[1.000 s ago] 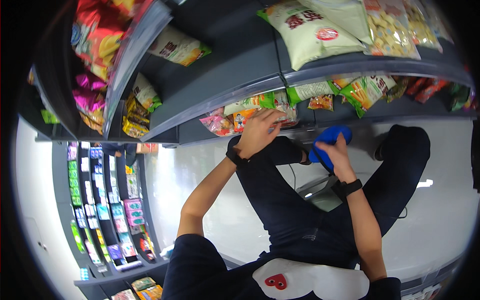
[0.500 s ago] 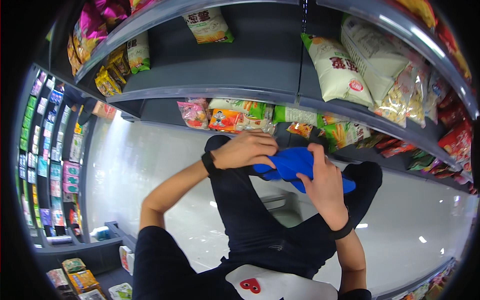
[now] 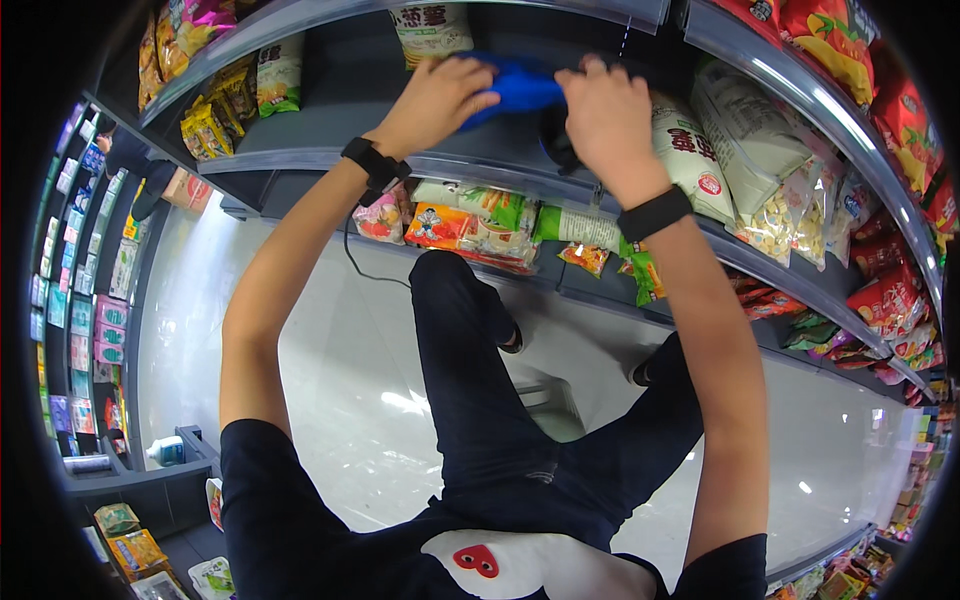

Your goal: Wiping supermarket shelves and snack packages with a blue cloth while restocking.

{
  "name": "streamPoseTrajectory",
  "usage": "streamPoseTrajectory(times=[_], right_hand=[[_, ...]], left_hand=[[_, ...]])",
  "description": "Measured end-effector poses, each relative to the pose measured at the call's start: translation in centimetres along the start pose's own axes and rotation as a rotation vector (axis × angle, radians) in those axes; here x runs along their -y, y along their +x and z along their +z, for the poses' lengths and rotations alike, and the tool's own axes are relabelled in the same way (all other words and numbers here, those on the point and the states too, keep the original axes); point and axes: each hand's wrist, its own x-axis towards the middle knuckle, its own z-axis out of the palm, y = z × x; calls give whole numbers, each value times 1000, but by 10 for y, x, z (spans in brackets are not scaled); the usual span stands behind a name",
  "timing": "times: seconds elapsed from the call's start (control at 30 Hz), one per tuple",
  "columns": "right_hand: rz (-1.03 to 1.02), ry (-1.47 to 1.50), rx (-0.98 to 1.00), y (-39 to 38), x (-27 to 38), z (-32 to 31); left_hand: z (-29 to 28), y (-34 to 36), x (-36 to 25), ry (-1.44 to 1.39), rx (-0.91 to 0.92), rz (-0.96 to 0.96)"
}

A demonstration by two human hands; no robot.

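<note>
A blue cloth (image 3: 525,90) is stretched between my two hands above the dark middle shelf (image 3: 345,110). My left hand (image 3: 440,100) grips its left end with the fingers closed. At its other end, my right hand (image 3: 612,115) is closed on it too, slightly smeared by motion. Behind the left hand stands a white and green snack bag (image 3: 430,32). A large pale snack bag (image 3: 690,155) is just to the right of my right hand. A dark thing (image 3: 558,140) shows under the right hand; I cannot make out what it is.
Several snack packs, among them an orange pack (image 3: 440,228), lie on the low shelf. Clear bags of snacks (image 3: 785,200) stand at the right. A shelf rim (image 3: 290,160) runs across in front. Under me is a green stool (image 3: 550,405). A dark cable (image 3: 360,265) hangs at the left.
Both hands have moved up and forward from over my knees to the middle shelf, carrying the blue cloth. The cloth was bunched and twisted between them over my lap.
</note>
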Motion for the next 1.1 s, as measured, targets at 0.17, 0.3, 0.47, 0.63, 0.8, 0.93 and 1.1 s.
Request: streamPoseTrajectory(times=[0.17,0.3,0.47,0.63,0.8,0.93,1.1], right_hand=[[112,175,505,-44,16,56],[206,311,279,-39,26,91],[259,171,644,-1,29,121],[417,55,972,22,6,158],[537,155,996,61,9,189],[789,623,997,74,-2,238],[498,162,997,88,39,220]], left_hand=[[46,-39,-3,-113,519,-256],[84,-32,-14,-170,458,-402],[127,13,6,-207,806,-444],[160,68,-3,-154,919,-419],[184,80,44,-96,910,-353],[174,90,81,-225,860,-235],[129,44,141,-526,475,-772]])
